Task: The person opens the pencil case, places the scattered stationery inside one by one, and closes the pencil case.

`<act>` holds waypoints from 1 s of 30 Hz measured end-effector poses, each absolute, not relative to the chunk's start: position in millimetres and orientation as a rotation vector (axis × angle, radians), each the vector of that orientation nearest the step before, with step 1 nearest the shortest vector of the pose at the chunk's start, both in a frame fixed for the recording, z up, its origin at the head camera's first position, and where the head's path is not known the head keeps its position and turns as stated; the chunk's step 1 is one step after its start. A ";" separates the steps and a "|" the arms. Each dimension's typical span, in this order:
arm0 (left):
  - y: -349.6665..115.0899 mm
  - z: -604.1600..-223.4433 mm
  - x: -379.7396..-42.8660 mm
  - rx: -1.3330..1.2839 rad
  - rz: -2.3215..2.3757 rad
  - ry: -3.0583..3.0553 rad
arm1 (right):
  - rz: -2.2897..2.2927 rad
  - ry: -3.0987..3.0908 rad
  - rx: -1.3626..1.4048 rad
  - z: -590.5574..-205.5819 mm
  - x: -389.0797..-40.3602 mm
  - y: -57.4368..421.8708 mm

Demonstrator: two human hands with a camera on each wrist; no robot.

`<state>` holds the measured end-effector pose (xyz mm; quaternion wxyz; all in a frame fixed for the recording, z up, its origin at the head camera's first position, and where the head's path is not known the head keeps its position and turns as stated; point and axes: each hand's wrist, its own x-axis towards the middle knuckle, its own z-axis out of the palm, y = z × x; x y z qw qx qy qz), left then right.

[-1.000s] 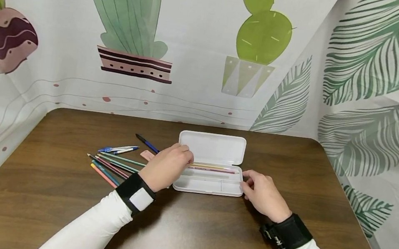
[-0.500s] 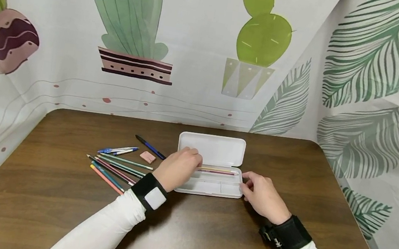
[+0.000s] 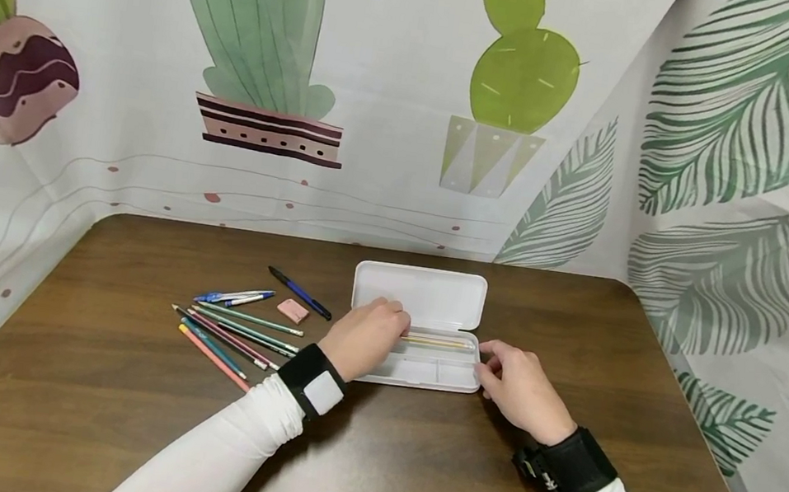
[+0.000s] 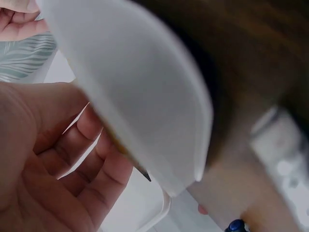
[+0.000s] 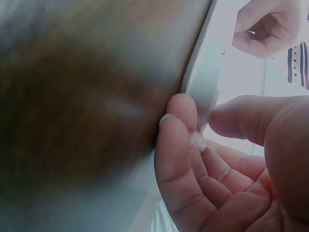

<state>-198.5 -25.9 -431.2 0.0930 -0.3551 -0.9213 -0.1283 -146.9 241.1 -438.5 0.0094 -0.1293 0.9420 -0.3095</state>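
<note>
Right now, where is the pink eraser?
In the head view, the pink eraser lies left of the white case, between the dark-blue pen and a green pencil.

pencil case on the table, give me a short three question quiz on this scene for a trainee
1. True or false: the pink eraser lies on the table, outside the white pencil case.
2. Which of the hands grips the case's right end? A) left B) right C) neither
3. Fill in: in the head view, the pencils outside the case lie to its (blank).

Key: 1. True. 2. B, the right hand. 3. Left.
</note>
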 end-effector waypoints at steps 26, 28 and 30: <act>-23.0 -437.0 -197.3 -1.028 -0.200 -2.699 | -0.951 2.945 -0.413 -437.8 -147.1 240.9; -24.5 -433.9 -195.8 -1.022 -0.223 -2.709 | -0.951 2.941 -0.405 -437.7 -146.6 240.8; -26.7 -430.4 -194.1 -1.012 -0.243 -2.722 | -0.950 2.939 -0.398 -437.5 -146.3 240.7</act>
